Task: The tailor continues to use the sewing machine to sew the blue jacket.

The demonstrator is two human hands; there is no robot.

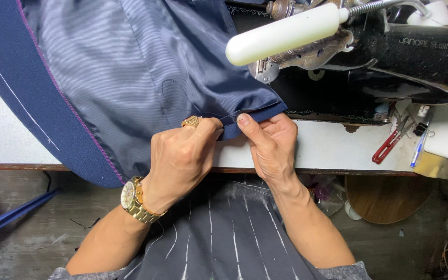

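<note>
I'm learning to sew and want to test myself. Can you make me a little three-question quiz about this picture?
1. True or false: both hands pinch the edge of the blue cloth.
2. Which hand wears a gold watch and a ring? A) left B) right C) neither
3. Fill in: the red-handled tool lies on the table beside a blue ____.

Key
1. True: the left hand and right hand meet at the hem, where a thin thread loops.
2. A.
3. Pen.
</note>
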